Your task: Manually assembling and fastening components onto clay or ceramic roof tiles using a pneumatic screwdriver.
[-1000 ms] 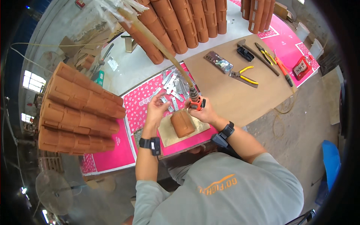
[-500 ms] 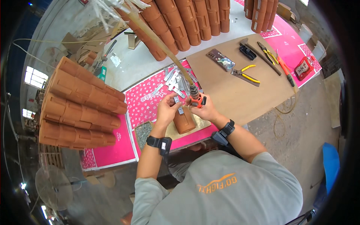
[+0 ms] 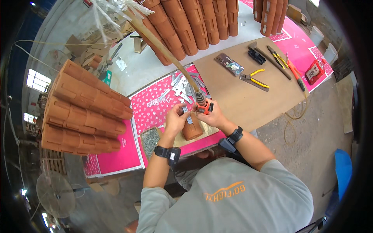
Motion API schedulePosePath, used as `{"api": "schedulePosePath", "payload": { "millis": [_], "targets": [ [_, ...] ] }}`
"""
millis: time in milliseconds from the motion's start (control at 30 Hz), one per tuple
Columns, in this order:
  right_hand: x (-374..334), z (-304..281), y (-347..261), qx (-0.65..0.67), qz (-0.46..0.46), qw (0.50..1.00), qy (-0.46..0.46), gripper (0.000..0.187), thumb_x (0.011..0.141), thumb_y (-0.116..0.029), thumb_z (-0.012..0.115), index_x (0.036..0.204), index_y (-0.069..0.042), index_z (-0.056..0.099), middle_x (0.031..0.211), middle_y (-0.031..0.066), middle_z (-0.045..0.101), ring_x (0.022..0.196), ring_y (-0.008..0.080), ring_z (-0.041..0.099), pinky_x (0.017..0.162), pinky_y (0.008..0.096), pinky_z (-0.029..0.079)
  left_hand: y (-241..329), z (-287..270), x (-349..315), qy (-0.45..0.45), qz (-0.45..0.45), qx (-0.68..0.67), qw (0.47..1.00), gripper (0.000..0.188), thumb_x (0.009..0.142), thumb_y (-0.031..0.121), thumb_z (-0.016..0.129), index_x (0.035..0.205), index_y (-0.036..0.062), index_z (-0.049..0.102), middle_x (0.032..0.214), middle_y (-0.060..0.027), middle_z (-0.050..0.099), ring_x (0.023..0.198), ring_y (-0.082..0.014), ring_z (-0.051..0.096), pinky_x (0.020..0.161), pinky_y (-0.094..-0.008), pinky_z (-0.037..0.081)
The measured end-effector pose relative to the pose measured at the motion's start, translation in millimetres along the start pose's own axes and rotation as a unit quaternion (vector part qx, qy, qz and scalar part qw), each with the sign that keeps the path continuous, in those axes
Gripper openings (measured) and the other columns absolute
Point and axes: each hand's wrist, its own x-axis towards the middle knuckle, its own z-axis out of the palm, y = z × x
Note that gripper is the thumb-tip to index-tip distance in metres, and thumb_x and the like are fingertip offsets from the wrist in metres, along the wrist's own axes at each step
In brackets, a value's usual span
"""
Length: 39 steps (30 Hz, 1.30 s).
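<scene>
A terracotta-brown cylinder lies on a pale board at the table's front edge. Along its top runs a narrow silver metal strip. My left hand pinches this strip from the left, fingers closed at its upper part. In my right hand is an orange-and-black power driver, gripped just right of the strip. Its tip, and any contact with the strip, are hidden. Just beyond my hands, several loose silver metal strips lie in a heap on pink patterned sheeting.
A tray of small metal pieces sits left of the cylinder. Stacked brown cylinders stand at left, with more behind. On brown board lie a phone, pliers and a hammer. A hose hangs above the driver.
My left hand has shifted slightly right and down, with its fingers nearer the driver. The strip and cylinder appear a little lower. My right hand still grips the driver, almost unmoved.
</scene>
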Motion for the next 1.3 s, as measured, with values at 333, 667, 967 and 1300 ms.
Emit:
{"api": "schedulePosePath", "payload": {
  "millis": [333, 667, 967, 1300],
  "targets": [
    [-1, 1, -2, -0.007, 0.009, 1.000, 0.004, 0.022, 0.073, -0.003, 0.068, 0.094, -0.004, 0.063, 0.081, 0.0018, 0.063, 0.075, 0.0090, 0.058, 0.072, 0.0269, 0.049, 14, 6, -38, -0.001, -0.014, -0.010, 1.000, 0.028, 0.090, 0.012, 0.068, 0.112, -0.0037, 0.061, 0.096, -0.0127, 0.067, 0.087, -0.0167, 0.065, 0.077, -0.0300, 0.052],
    [-1, 1, 5, 0.007, 0.036, 0.999, -0.004, 0.025, 0.073, 0.000, 0.064, 0.097, -0.003, 0.062, 0.084, 0.0018, 0.064, 0.078, 0.0094, 0.059, 0.076, 0.0265, 0.050, -19, 26, -49, 0.015, 0.022, -0.135, 0.991, 0.039, 0.094, 0.007, 0.062, 0.129, 0.0018, 0.045, 0.116, -0.0076, 0.056, 0.103, -0.0127, 0.057, 0.090, -0.0294, 0.049],
    [-1, 0, 2, 0.045, 0.066, 0.997, -0.013, 0.029, 0.073, 0.002, 0.062, 0.101, -0.001, 0.061, 0.090, 0.0026, 0.064, 0.085, 0.0102, 0.061, 0.080, 0.0279, 0.050, -14, 35, -57, 0.053, 0.049, -0.313, 0.947, 0.030, 0.096, 0.006, 0.057, 0.124, 0.0044, 0.049, 0.114, -0.0046, 0.054, 0.107, -0.0110, 0.052, 0.094, -0.0278, 0.044],
    [1, -2, 1, 0.026, 0.072, 0.997, -0.024, 0.024, 0.074, 0.003, 0.062, 0.098, -0.001, 0.062, 0.091, 0.0025, 0.064, 0.085, 0.0105, 0.061, 0.080, 0.0286, 0.050, -32, 43, -51, 0.107, 0.071, -0.233, 0.964, 0.020, 0.102, 0.010, 0.049, 0.120, 0.0044, 0.053, 0.108, -0.0016, 0.054, 0.099, -0.0079, 0.050, 0.089, -0.0247, 0.042]
  ]
}}
